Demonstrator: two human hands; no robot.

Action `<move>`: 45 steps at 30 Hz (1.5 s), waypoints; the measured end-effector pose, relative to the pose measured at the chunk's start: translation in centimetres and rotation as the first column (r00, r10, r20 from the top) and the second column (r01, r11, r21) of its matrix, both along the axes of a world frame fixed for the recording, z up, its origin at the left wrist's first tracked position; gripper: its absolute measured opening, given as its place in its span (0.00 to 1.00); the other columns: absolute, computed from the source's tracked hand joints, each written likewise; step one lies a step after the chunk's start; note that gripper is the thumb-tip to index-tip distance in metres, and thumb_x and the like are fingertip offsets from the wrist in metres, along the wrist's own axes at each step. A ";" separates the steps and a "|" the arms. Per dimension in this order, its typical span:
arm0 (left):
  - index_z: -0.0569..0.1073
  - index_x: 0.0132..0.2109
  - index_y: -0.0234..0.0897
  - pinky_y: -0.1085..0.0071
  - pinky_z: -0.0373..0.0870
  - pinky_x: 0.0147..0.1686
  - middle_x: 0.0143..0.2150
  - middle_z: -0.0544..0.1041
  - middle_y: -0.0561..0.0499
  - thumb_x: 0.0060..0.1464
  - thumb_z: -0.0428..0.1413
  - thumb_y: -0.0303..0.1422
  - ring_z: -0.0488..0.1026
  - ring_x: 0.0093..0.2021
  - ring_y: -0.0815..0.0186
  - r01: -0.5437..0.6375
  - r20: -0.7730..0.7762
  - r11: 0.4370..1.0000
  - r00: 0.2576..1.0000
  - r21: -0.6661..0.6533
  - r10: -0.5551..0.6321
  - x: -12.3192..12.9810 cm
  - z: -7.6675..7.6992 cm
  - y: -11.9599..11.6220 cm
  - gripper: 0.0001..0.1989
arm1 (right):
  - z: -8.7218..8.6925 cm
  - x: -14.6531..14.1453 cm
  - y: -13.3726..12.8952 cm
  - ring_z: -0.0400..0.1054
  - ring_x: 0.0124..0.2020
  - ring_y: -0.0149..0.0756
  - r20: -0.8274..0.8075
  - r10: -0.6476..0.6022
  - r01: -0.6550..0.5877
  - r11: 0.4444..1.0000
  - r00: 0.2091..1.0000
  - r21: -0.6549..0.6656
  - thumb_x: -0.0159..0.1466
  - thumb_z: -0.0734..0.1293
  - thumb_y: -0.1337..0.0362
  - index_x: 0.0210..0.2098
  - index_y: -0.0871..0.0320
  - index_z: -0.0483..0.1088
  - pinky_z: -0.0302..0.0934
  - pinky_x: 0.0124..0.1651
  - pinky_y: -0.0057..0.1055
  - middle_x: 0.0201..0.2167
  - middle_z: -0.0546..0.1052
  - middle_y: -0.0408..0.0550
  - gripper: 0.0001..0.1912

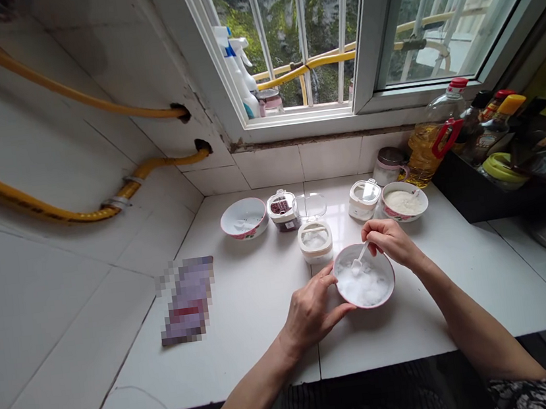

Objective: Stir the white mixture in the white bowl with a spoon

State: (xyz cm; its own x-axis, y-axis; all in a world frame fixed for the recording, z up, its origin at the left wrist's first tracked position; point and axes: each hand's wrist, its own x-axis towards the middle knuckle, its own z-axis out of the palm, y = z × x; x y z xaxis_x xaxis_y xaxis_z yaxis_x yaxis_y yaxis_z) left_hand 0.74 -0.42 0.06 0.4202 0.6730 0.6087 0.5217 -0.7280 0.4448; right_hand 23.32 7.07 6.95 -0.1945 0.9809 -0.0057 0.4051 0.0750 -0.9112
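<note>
- Gripping the bowl (391, 273) by its rim, the left hand (310, 309) spreads its thumb well apart from its fingers, thumb at the near edge, fingertips at the left.
- The right hand (391, 242) pinches a small white spoon (362, 253) between thumb and curled fingers, its tip at the white powder (367, 289) inside.
- The bowl sits on the counter (431, 318), near a white container (318, 257).

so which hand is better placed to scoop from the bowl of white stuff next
Probably the right hand: it holds the white spoon, whose tip is at the white contents, while the left hand holds the bowl by its left side.
</note>
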 end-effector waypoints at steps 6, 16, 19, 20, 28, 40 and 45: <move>0.66 0.50 0.36 0.61 0.79 0.47 0.56 0.76 0.33 0.60 0.58 0.44 0.75 0.57 0.51 0.012 0.002 1.000 1.000 0.002 -0.012 0.0 0.1 0.0 0.18 | -0.1 0.1 0.4 0.54 0.14 0.28 -0.118 -0.019 0.007 0.996 0.993 -0.094 0.49 0.61 0.65 0.21 0.58 0.69 0.48 0.20 0.26 0.11 0.69 0.41 0.06; 0.66 0.48 0.36 0.61 0.80 0.46 0.56 0.75 0.31 0.61 0.57 0.45 0.75 0.57 0.51 0.006 0.006 1.000 1.000 0.025 -0.006 0.1 0.0 0.0 0.18 | 0.1 0.3 1.4 0.58 0.16 0.28 -0.446 -0.136 0.034 0.973 0.885 -0.230 0.47 0.66 0.63 0.24 0.59 0.69 0.49 0.21 0.26 0.13 0.70 0.43 0.05; 0.66 0.48 0.35 0.62 0.80 0.46 0.55 0.76 0.31 0.61 0.56 0.45 0.76 0.56 0.52 0.005 0.019 0.999 1.000 0.041 -0.006 0.1 0.1 0.1 0.18 | 0.3 -0.8 0.8 0.62 0.21 0.30 -0.481 -0.106 0.065 0.993 0.870 -0.102 0.53 0.67 0.60 0.29 0.58 0.69 0.57 0.26 0.28 0.19 0.73 0.44 0.08; 0.66 0.49 0.35 0.62 0.80 0.46 0.54 0.76 0.31 0.61 0.56 0.45 0.76 0.56 0.52 0.003 0.022 0.999 1.000 0.044 -0.004 0.2 0.1 0.1 0.18 | 0.3 -1.3 0.5 0.64 0.22 0.31 -0.475 -0.085 0.080 0.996 0.876 -0.029 0.56 0.67 0.59 0.31 0.57 0.68 0.59 0.28 0.30 0.21 0.74 0.44 0.09; 0.66 0.50 0.35 0.61 0.80 0.46 0.55 0.76 0.32 0.61 0.57 0.45 0.76 0.56 0.51 0.005 0.033 0.999 0.999 0.034 -0.006 0.2 0.0 0.1 0.19 | -0.4 -3.6 -0.9 0.69 0.30 0.36 0.193 0.084 -0.197 0.685 0.978 0.701 0.69 0.58 0.69 0.39 0.56 0.68 0.61 0.43 0.39 0.31 0.79 0.48 0.08; 0.67 0.50 0.36 0.61 0.80 0.45 0.55 0.76 0.32 0.60 0.57 0.47 0.75 0.57 0.51 0.011 0.022 1.000 1.000 0.017 -0.011 0.1 -0.2 0.2 0.20 | 0.3 -0.5 -0.6 0.64 0.20 0.31 -0.266 0.073 -0.009 0.972 0.961 0.234 0.62 0.62 0.62 0.33 0.58 0.68 0.58 0.25 0.29 0.18 0.71 0.41 0.06; 0.67 0.50 0.35 0.62 0.79 0.47 0.57 0.75 0.32 0.60 0.57 0.47 0.75 0.57 0.52 0.018 0.039 1.000 0.999 0.010 -0.018 0.1 -0.1 0.2 0.21 | 0.3 0.3 -0.3 0.63 0.20 0.31 -0.030 0.085 -0.077 0.975 0.996 0.211 0.59 0.60 0.65 0.29 0.58 0.68 0.57 0.27 0.29 0.17 0.70 0.40 0.06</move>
